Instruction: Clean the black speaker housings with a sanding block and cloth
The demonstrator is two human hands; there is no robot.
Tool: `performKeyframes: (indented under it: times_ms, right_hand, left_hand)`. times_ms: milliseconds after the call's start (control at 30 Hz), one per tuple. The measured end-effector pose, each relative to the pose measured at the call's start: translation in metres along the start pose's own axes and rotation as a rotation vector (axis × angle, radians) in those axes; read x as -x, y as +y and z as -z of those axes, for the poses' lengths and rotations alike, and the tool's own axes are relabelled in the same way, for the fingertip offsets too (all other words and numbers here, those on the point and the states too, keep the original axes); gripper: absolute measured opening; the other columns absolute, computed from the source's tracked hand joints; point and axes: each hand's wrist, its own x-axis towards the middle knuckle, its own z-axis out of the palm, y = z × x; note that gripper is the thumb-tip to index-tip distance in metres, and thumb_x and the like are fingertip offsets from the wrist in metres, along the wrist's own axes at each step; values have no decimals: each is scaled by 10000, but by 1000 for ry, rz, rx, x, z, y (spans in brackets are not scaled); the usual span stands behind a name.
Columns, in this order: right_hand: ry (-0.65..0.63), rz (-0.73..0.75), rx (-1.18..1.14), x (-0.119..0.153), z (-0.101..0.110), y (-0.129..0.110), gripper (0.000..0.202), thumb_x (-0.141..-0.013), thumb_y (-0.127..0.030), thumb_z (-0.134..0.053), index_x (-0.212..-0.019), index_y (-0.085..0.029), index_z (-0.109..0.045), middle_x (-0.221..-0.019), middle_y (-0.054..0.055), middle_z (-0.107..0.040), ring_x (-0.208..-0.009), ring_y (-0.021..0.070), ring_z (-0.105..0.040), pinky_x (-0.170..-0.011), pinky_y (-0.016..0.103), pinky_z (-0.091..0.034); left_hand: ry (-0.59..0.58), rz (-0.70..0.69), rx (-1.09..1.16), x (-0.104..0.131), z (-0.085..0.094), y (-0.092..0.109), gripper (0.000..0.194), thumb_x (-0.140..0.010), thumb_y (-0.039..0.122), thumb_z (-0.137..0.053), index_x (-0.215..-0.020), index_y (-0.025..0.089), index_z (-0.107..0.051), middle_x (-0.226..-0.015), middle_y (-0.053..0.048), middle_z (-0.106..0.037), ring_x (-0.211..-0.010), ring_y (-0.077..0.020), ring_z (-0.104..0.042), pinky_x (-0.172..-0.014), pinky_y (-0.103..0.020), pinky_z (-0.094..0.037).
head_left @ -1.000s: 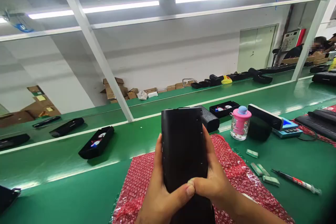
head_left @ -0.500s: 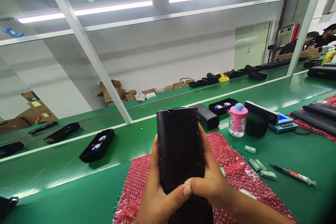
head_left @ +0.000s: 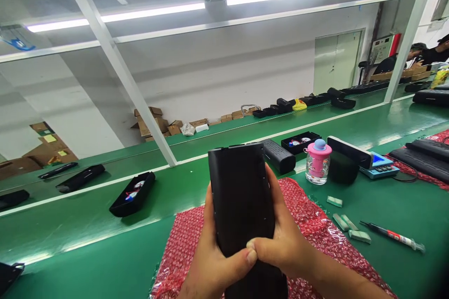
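Both my hands grip a long black casing (head_left: 240,196), its far end tilted up. My left hand (head_left: 217,252) wraps its left side, and my right hand (head_left: 284,233) wraps the right side. The two thumbs meet on the casing's upper face. Small marks or holes run along its right edge. The near end drops out of the frame at the bottom, and my fingertips underneath are hidden. Below it lies a sheet of red bubble wrap (head_left: 182,238) on the green bench.
Open black shells with wires (head_left: 133,194) lie on the green belt, beside a ribbed black case (head_left: 278,155). To the right are a pink-lidded bottle (head_left: 317,161), a phone (head_left: 350,152), a blue device (head_left: 380,167), green-white blocks (head_left: 359,236) and a syringe (head_left: 393,236). Co-workers (head_left: 414,56) sit far right.
The open shell on the left part of the belt has shifted slightly right. My hands keep the same grip on the casing, which has barely moved.
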Motion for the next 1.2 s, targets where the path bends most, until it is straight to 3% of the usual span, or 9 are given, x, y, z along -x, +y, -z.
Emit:
performKeyframes:
  times_ms: [200, 567, 800, 1000, 1100, 1200]
  right_hand:
    - [1, 29, 30, -1, -1, -4, 1064, -714, -173, -685, -1516, -418, -31, -1495, 59, -392, -1315, 270, -504, -1081, 508, -464]
    - [9, -38, -43, -11, 9, 8, 1030, -744, -287, -773, -1504, -378, -83, -1413, 71, -475, -1238, 269, -560, -1060, 508, -461]
    - [141, -125, -126, -14, 8, 9, 997, -677, -271, -753, -1473, -356, -159, -1397, 41, -501, -1244, 255, -542, -1103, 491, -419]
    - [149, -78, -146, -16, 9, 7, 844, -760, -334, -731, -1429, -341, -216, -1375, 37, -521, -1218, 226, -569, -1072, 426, -473]
    - [173, -36, -107, -16, 9, 4, 824, -739, -322, -724, -1409, -329, -245, -1317, 46, -557, -1167, 239, -597, -1031, 426, -504]
    - [190, -29, -32, -17, 14, -2, 831, -721, -324, -723, -1412, -317, -261, -1166, 49, -606, -1028, 245, -638, -921, 429, -549]
  left_hand:
    - [-58, 6, 19, -1, 3, -1, 1358, -414, 366, -952, -1500, 346, -138, -1371, -85, -573, -1227, -341, -591, -980, -426, -564]
    - [-20, 49, -116, 0, 2, 3, 1297, -534, 382, -884, -1496, 432, -15, -1383, -63, -545, -1200, -346, -603, -1044, -551, -500]
    - [-26, 33, -197, -2, -1, 4, 1239, -558, 373, -837, -1494, 435, -28, -1455, -60, -473, -1255, -344, -562, -993, -515, -534]
    - [-3, -31, -290, -5, -2, -6, 1255, -579, 399, -816, -1513, 388, 22, -1446, -114, -465, -1223, -380, -574, -1037, -612, -484]
    - [38, -55, -265, -5, -5, -13, 1249, -563, 435, -844, -1510, 394, -29, -1476, -99, -437, -1280, -367, -535, -1094, -584, -450]
    - [61, -34, -156, -4, -16, -20, 1276, -541, 466, -879, -1497, 414, -36, -1450, -85, -470, -1269, -341, -554, -1041, -494, -518]
